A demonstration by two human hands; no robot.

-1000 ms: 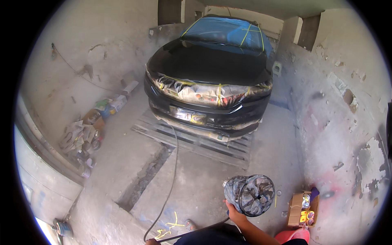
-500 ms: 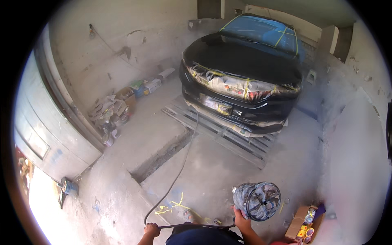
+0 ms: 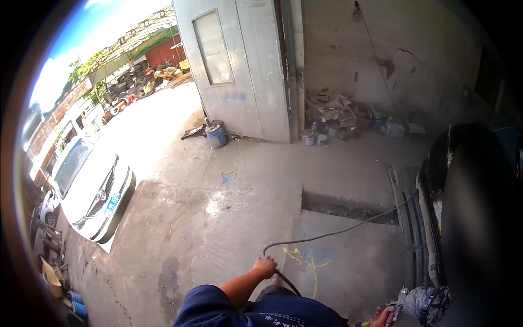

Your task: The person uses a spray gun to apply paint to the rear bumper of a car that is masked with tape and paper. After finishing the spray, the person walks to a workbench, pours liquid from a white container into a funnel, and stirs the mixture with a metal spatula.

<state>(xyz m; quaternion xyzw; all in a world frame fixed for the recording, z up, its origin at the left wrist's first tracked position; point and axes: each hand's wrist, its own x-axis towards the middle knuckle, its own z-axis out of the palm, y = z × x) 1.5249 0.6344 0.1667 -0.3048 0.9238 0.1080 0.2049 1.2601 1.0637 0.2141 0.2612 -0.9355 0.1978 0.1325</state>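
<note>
My left hand [image 3: 265, 265] is closed round a dark hose [image 3: 339, 233], which runs across the floor toward the black car [image 3: 467, 207] at the right. At the lower right edge, my right hand [image 3: 379, 316] grips a spray gun [image 3: 393, 309] with a cup [image 3: 431, 305] wrapped in crumpled grey covering. The car's front is dark and partly cut off; wooden slats [image 3: 408, 240] lie along it. Yellow tape scraps [image 3: 306, 263] lie on the floor beside the hose, in front of me.
A floor trench [image 3: 346, 207] crosses near the slats. A metal door [image 3: 242, 71] stands open, a blue bucket [image 3: 216, 136] at its foot. Cans and paper [image 3: 332, 122] line the back wall. Outside are a white car [image 3: 92, 191], piled tyres [image 3: 128, 84] and a canopy [image 3: 131, 43].
The view has swung left from the masked black car to the open doorway. The spray gun and black car now sit at the right edge. My left hand still grips the hose.
</note>
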